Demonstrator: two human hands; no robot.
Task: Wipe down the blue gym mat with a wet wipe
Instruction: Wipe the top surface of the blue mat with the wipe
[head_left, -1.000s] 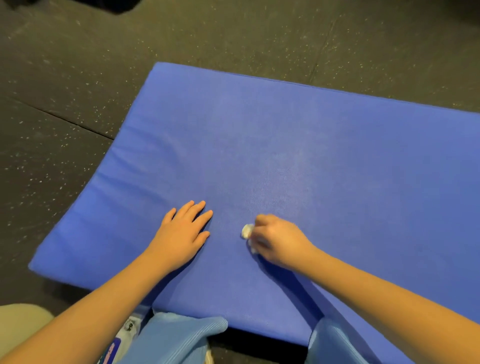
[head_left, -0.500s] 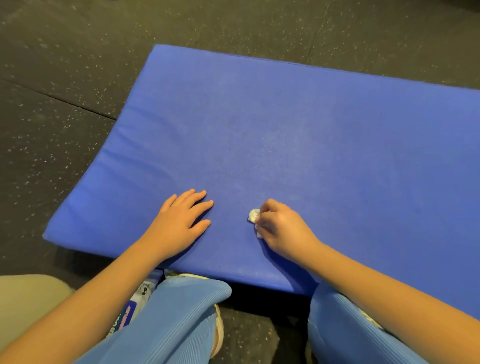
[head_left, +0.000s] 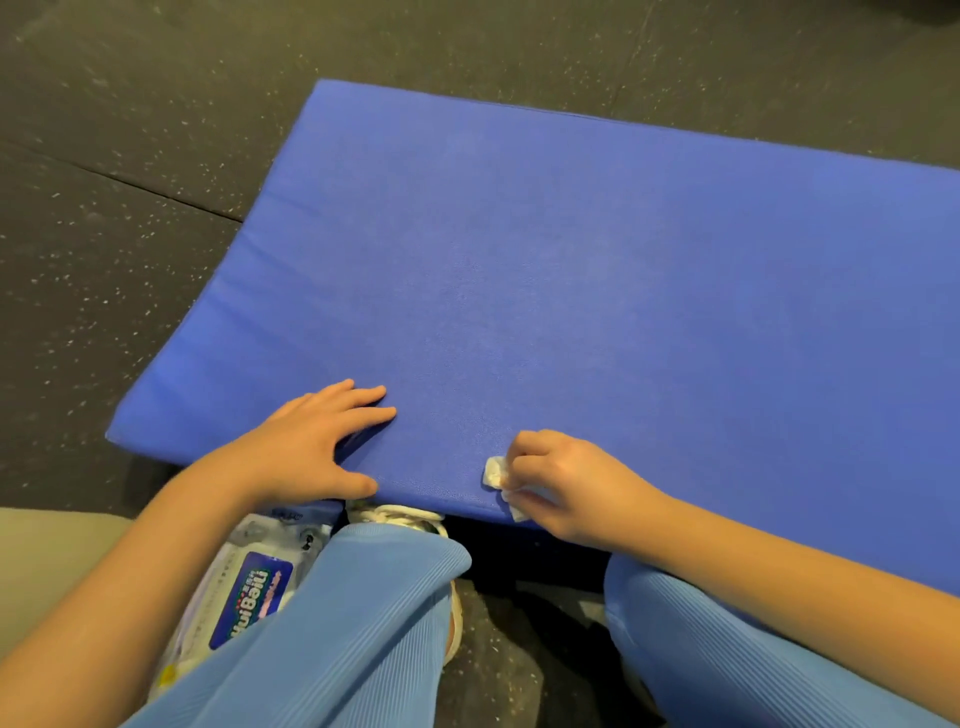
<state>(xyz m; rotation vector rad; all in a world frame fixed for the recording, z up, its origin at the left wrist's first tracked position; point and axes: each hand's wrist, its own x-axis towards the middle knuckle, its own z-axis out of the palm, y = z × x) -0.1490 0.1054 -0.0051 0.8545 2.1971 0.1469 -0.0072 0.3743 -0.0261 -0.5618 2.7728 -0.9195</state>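
Blue gym mat (head_left: 571, 286) lies flat on dark speckled floor (head_left: 130, 156). It fills the centre of view and runs off-frame twd 3 o'clock. Its near-left corner is at approx 8 o'clock, far-left corner at 11.

L hand (head_left: 306, 447) rests palm-down on the mat nr its near edge, approx 7 o'clock of centre. Its fingers (head_left: 363, 395) are released, straight and slightly spread, pointing twd 2 o'clock and gripping nothing.

R hand (head_left: 566, 483) is at 6 o'clock, on the 3 o'clock side of L hand, w/ bare mat btwn them. R fingers (head_left: 530, 441) are curled and pinch a small crumpled white wet wipe (head_left: 494, 472), held against the mat right at the near edge. A bit of wipe sticks out at the hand's 9 o'clock side.

Below the mat edge are two knees in light-blue ribbed fabric, L knee (head_left: 363, 623) at 6 o'clock and R knee (head_left: 701, 649) at 4. A white shoe (head_left: 400, 517) pokes out just under the edge, above L knee. A pack of wipes (head_left: 249, 587) w/ dark-blue label lies on the floor at 7 o'clock, partly hidden by L forearm and knee.
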